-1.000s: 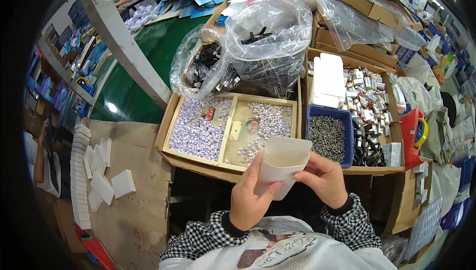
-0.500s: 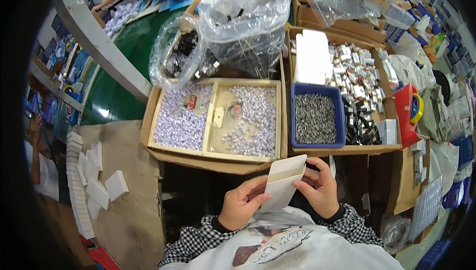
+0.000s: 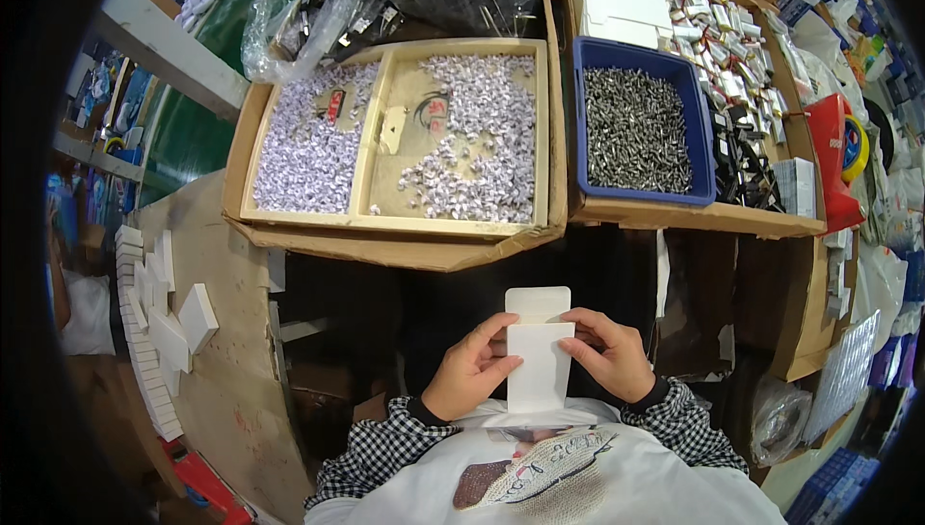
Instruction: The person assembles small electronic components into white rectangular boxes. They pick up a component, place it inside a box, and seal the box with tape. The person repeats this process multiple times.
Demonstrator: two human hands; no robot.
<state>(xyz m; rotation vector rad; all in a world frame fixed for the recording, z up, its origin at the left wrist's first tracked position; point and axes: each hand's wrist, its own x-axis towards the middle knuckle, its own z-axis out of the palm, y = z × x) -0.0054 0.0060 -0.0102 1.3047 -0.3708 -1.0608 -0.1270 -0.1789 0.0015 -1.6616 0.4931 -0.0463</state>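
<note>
Head view looks down on two hands holding a small white carton (image 3: pixel 540 356) upright just above the person's lap, close to the chest. Left hand (image 3: pixel 472 371) grips the carton's left edge with thumb and fingers closed on it; right hand (image 3: pixel 609 356) clasps its right edge the same way, fingertips at the tuck flap that stands open on top. Beyond the hands, at the near edge of the surface, sits a shallow cardboard tray (image 3: pixel 395 246) with two compartments, both scattered with small pale folded pieces. Just right of it stands a blue bin (image 3: pixel 701 154) full of dark metal parts. Stacks of white folded cartons (image 3: pixel 159 318) lie on the left side of the surface.
</note>
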